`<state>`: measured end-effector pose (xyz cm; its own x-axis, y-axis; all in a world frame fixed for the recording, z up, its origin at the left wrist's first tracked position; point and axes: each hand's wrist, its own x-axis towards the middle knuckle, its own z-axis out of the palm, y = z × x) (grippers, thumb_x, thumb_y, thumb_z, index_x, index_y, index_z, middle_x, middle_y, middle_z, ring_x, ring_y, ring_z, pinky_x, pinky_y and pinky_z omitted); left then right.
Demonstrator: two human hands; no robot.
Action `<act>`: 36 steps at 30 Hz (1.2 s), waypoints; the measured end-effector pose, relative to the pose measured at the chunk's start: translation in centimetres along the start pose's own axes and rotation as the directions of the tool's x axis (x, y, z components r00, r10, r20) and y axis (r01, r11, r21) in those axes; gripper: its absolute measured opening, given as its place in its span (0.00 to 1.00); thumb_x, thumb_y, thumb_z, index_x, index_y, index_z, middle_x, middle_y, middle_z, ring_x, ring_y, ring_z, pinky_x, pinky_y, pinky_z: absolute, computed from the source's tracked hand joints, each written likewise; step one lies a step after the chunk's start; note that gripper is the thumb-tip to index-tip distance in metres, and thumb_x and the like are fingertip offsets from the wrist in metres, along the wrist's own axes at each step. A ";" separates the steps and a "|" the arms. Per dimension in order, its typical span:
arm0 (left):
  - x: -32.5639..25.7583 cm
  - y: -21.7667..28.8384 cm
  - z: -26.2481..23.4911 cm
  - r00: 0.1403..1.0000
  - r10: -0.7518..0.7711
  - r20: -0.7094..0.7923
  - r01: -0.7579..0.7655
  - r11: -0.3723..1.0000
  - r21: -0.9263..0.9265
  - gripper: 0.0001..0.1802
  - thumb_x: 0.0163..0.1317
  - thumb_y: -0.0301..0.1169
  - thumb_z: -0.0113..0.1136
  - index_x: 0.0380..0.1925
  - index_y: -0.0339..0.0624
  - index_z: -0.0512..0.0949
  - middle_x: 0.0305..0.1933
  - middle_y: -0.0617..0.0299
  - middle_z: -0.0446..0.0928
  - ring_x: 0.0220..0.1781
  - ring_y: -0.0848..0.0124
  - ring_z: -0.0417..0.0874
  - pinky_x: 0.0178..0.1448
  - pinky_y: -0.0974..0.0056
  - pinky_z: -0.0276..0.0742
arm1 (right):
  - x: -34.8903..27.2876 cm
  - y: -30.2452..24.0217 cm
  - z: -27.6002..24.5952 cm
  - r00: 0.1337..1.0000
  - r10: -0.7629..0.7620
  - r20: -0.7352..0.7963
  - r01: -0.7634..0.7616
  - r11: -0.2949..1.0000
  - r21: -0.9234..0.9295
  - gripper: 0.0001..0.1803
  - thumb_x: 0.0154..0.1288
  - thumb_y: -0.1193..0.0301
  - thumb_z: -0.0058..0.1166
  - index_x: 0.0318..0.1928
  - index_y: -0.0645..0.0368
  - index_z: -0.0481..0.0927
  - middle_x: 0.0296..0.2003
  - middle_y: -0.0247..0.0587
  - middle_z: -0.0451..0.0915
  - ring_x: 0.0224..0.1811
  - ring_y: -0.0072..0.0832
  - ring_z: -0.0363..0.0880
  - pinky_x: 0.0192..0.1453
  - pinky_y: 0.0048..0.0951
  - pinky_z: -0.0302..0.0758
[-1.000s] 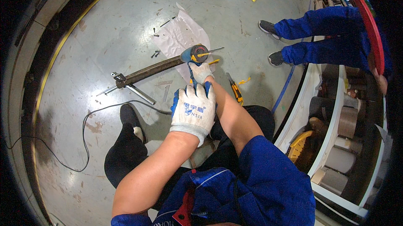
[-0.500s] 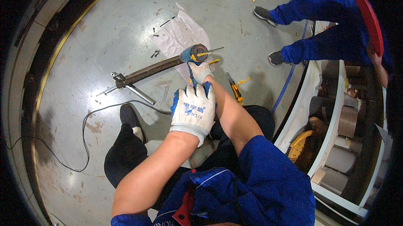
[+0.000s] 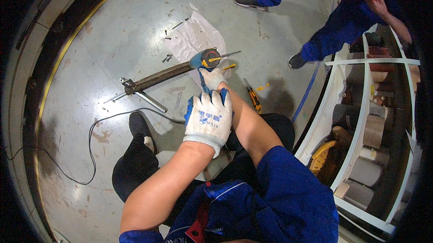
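Note:
My right hand (image 3: pixel 213 78), in a white glove with a blue palm, is closed at the near side of a blue tool (image 3: pixel 204 59) with a round dark end and a yellow strip. That tool meets the end of a long brown metal bar (image 3: pixel 160 77). Closer to me, my left hand (image 3: pixel 209 116), gloved alike, has its fingers curled down beside my right wrist. A black cord (image 3: pixel 149 109) runs in under the left hand, whose palm and grip are hidden. Metal rods (image 3: pixel 152 102) stick out at the bar's left end. A thin rod (image 3: pixel 231 54) points right from the tool.
A white sheet (image 3: pixel 194 35) lies on the floor beyond the tool, with several dark bolts (image 3: pixel 167 57) beside it. A yellow-and-black utility knife (image 3: pixel 254 96) is right of my forearm. White-framed shelving (image 3: pixel 347 121) stands at right. Another person's shoe (image 3: pixel 250 2) is at upper right.
The other person has stepped left and forward, one foot now farther left. The red object by that person has shifted left. My hands and the tool stay nearly still.

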<state>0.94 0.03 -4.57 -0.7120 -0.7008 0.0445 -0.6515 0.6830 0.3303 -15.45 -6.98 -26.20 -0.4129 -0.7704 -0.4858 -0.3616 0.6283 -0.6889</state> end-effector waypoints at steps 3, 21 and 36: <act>0.2 0.3 -0.1 0.997 -0.015 0.070 0.015 1.000 0.005 0.26 0.64 0.39 0.60 0.59 0.37 0.76 0.47 0.47 0.80 0.50 0.52 0.82 0.57 0.47 0.75 | 1.2 1.7 0.6 0.997 0.041 0.062 -0.047 0.994 0.101 0.28 0.66 0.49 0.62 0.48 0.64 0.86 0.37 0.49 0.88 0.40 0.39 0.86 0.47 0.40 0.79; -0.2 0.1 -0.2 0.999 -0.024 0.031 0.023 0.999 0.042 0.30 0.65 0.42 0.60 0.62 0.35 0.72 0.50 0.47 0.80 0.50 0.52 0.82 0.57 0.47 0.75 | -4.6 -5.6 1.4 0.988 0.140 0.070 -0.133 0.986 -0.101 0.27 0.64 0.51 0.62 0.52 0.61 0.86 0.51 0.61 0.86 0.58 0.57 0.82 0.62 0.47 0.78; -0.1 0.4 -0.2 1.000 -0.011 0.019 0.010 0.999 0.036 0.31 0.64 0.45 0.61 0.61 0.36 0.74 0.54 0.45 0.80 0.53 0.51 0.82 0.59 0.46 0.75 | -3.7 -3.3 2.2 0.994 0.090 0.054 -0.085 0.993 -0.085 0.27 0.62 0.49 0.63 0.50 0.59 0.86 0.47 0.60 0.86 0.55 0.58 0.83 0.58 0.49 0.79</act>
<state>0.78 0.28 -4.31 -0.7097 -0.7041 0.0235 -0.6676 0.6828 0.2969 -10.87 -6.40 -23.34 -0.3977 -0.7154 -0.5745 -0.3948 0.6987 -0.5966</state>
